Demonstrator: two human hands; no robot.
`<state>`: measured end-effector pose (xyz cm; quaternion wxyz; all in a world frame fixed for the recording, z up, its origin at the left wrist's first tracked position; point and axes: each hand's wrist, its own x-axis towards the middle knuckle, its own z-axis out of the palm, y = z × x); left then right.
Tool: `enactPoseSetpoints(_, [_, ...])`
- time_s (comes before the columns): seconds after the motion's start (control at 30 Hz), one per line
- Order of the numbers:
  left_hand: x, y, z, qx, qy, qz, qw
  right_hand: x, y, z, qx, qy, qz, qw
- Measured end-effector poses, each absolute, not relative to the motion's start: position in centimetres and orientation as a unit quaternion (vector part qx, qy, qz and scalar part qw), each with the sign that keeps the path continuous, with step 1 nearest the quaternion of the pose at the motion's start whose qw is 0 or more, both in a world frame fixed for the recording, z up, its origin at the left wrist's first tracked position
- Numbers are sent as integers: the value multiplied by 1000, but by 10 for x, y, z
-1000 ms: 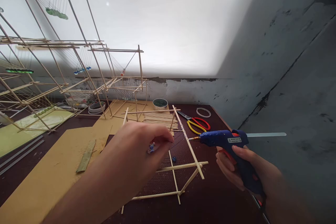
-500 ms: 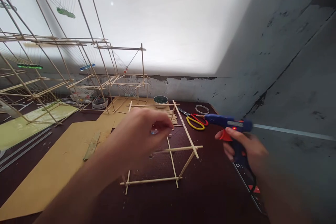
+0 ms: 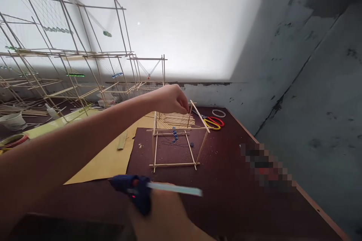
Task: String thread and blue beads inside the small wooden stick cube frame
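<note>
My left hand (image 3: 171,98) reaches over the back of a small wooden stick frame (image 3: 177,165), thumb and fingertips pinched together. What it pinches, if anything, is too small to make out. Inside the frame a short row of blue beads (image 3: 175,134) hangs on thin threads, and one dark blue bead (image 3: 192,144) is apart to its right. Low in front, my right hand (image 3: 166,212) grips a dark blue hot glue gun (image 3: 141,192). Its nozzle points left, a red light shows on it, and a pale glue stick (image 3: 177,189) sticks out behind.
Larger stick frames (image 3: 93,52) with hanging beads fill the left and back. Scissors (image 3: 216,122), a wire ring (image 3: 218,113) and loose sticks (image 3: 177,119) lie behind the small frame. Cardboard (image 3: 104,165), a paper cup (image 3: 13,121) and tape (image 3: 13,141) are leftward. A wall bounds the right.
My right hand has swung the glue gun from the right side to low front centre, nozzle still leftward. My left hand has moved to the frame's back edge. The view has shifted.
</note>
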<state>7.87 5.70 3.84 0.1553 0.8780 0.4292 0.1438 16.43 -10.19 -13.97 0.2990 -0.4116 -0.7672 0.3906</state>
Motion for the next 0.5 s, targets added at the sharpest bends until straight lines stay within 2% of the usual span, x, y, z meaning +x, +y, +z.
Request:
enactPoseSetpoints(0.07, [78, 56, 41, 879, 434, 138, 142, 126, -89, -142, -384, -794, 385, 272])
enactPoseSetpoints(0.13, [78, 55, 42, 880, 435, 139, 132, 92, -72, -144, -417, -782, 394, 244])
enactPoseSetpoints(0.3, [79, 55, 38, 876, 438, 165, 115, 34, -17, -148, -445, -705, 495, 245])
enactPoseSetpoints(0.5, [80, 53, 33, 875, 434, 208, 48, 22, 32, -147, -447, -726, 463, 243])
